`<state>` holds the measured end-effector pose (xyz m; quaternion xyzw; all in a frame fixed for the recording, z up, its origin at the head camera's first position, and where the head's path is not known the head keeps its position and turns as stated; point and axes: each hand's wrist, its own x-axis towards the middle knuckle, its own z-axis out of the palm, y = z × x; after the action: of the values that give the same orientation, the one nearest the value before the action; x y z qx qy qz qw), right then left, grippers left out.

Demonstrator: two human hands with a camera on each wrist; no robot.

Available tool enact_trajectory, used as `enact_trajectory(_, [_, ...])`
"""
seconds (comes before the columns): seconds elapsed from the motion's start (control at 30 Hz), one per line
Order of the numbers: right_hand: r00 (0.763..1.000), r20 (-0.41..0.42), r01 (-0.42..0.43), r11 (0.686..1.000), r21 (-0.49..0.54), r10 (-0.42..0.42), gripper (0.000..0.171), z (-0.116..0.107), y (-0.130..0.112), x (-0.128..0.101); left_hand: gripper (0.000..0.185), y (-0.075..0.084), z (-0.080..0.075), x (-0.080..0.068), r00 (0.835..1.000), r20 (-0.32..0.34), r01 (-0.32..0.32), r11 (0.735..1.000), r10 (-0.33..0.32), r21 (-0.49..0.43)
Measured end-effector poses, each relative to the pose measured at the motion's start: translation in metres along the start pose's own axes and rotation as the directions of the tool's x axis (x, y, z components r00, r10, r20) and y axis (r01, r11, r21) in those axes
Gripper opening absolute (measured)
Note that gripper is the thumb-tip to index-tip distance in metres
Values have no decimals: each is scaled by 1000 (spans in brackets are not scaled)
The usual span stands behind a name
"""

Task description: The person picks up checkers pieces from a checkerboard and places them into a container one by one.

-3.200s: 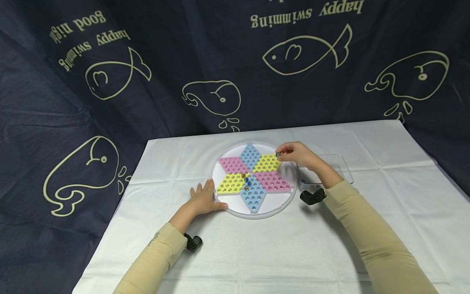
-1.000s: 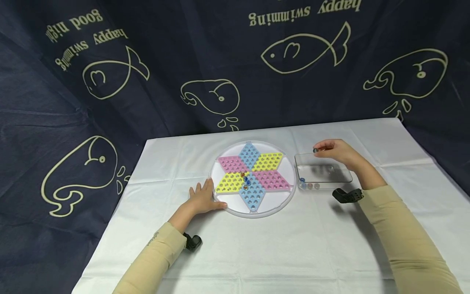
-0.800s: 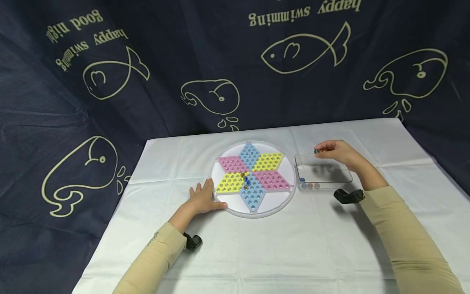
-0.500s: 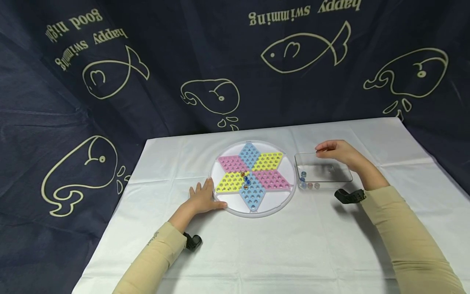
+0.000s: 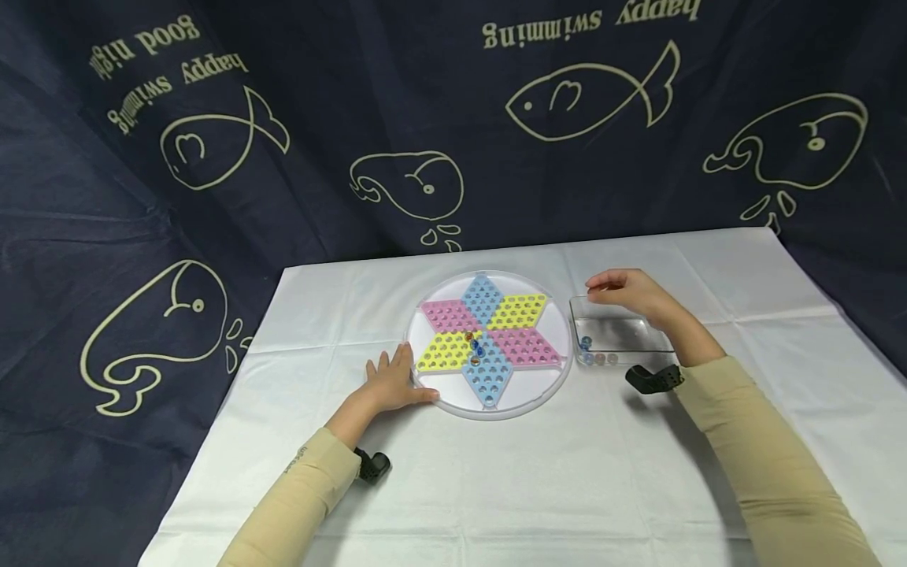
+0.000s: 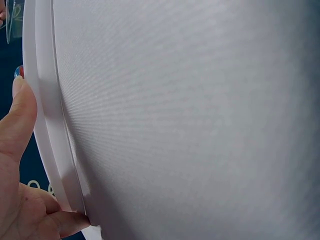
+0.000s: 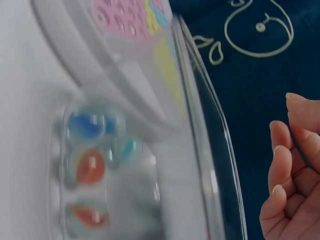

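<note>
A round Chinese checkers board (image 5: 439, 315) with a coloured star lies on the table, several marbles (image 5: 475, 346) sitting in holes near its centre. My left hand (image 5: 390, 386) rests at the board's left rim, fingers spread; in the left wrist view the thumb (image 6: 20, 112) lies along the white rim. To the right of the board stands a clear plastic box (image 5: 638, 351), where several marbles (image 7: 91, 167) have gathered at its near left corner. My right hand (image 5: 627, 293) hovers over the far side of this box, with fingers loosely bent and nothing between fingertips and thumb.
White cloth (image 5: 538, 488) covers the table. Behind it hangs a dark blue curtain (image 5: 397, 94) with fish and whale outlines. Black wrist cameras (image 5: 653, 379) stick out below both wrists, the right one close to the box's near edge.
My right hand carried a marble from the board's upper right yellow point to the clear box and let it drop in. Since then it has shifted slightly left. My left hand stays put.
</note>
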<state>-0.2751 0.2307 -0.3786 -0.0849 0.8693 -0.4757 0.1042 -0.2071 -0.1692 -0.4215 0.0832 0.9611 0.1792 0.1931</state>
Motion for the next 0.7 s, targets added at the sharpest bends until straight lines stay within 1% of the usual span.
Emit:
enact_trajectory(0.2, [1000, 17, 12, 1000, 8, -12, 45, 15, -8, 12, 107, 0, 0, 0, 1000, -1, -7, 1000, 7, 6])
enact_trajectory(0.4, [999, 36, 25, 999, 37, -26, 44, 31, -20, 16, 107, -1, 0, -1, 1000, 4, -7, 1000, 7, 2])
enact_trajectory(0.6, [993, 92, 62, 994, 94, -71, 43, 48, -26, 21, 107, 0, 0, -1, 1000, 3, -5, 1000, 5, 18])
enact_trajectory(0.7, [988, 117, 85, 989, 121, -99, 42, 56, -28, 24, 108, -1, 0, 0, 1000, 1, -3, 1000, 3, 4])
